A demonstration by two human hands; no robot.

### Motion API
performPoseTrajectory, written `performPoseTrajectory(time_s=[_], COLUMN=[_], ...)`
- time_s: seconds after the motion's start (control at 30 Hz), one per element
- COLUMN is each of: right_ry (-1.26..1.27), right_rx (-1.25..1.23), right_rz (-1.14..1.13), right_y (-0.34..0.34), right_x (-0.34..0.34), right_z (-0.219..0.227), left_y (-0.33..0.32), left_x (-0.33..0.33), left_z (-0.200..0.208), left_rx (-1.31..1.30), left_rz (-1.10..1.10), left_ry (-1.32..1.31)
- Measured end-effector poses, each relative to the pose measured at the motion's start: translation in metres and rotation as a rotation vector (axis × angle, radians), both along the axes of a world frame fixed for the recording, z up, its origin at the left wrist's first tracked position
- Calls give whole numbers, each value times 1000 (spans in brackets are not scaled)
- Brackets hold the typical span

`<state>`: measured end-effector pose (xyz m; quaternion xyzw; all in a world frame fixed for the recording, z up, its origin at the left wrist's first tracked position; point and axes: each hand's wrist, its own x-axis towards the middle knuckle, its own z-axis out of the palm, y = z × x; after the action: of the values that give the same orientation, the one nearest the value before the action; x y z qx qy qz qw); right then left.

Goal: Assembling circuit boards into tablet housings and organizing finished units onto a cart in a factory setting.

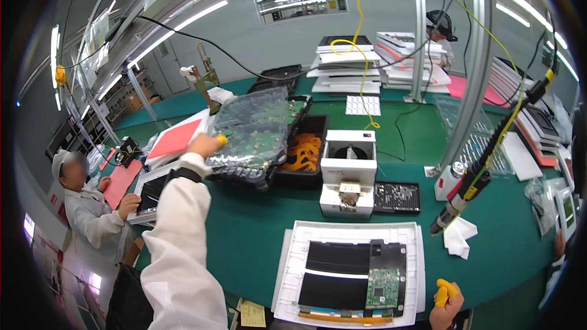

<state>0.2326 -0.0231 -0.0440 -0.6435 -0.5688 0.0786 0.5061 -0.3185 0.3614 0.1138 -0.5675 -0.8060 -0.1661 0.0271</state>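
My left hand (205, 145), with a yellow finger cot, reaches out to the left edge of a clear plastic tray (254, 119). Its fingers close on that edge; green circuit boards (235, 146) show through and under the plastic. At the lower right, my right hand (446, 308) has its yellow-covered thumb and finger curled together; whether anything small is between them is hidden. Beside it lies a white panel housing (419, 256) with its inside facing up. Black sheets (333, 290), a green circuit board (384, 288) and an orange strip (345, 318) along the near edge are fitted in it.
Beyond the housing stand a white bench device (348, 171) and a black bin (321, 128) of orange parts (302, 153). A screwdriver-like tool (449, 214) hangs at right near a white bottle (450, 180) and crumpled wipe (458, 238). A co-worker (92, 208) works at left.
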Motion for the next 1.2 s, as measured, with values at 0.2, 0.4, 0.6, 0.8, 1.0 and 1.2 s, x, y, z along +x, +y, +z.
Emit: performPoseTrajectory(time_s=[0.2, 0.4, 0.6, 0.8, 1.0, 1.2], right_ry=[46, 156, -54, -3, 98, 677], right_rx=[48, 16, 163, 17, -140, -173], right_rz=[-16, 409, 460, 514, 438, 299], right_y=[-8, 3, -30, -53, -47, 8], right_x=[11, -31, -55, -55, -37, 7], right_z=[-15, 70, 78, 62, 73, 40], left_y=[-80, -268, -359, -376, -379, -380], left_x=[125, 275, 324, 328, 317, 290], left_z=[28, -10, -64, -86, -83, -88], left_rx=[-117, -428, -663, -577, -597, -190], left_rz=[-674, -1020, -972, -882, -873, -1079], left_ry=[-1396, -1191, -1527, -1471, -1656, -798])
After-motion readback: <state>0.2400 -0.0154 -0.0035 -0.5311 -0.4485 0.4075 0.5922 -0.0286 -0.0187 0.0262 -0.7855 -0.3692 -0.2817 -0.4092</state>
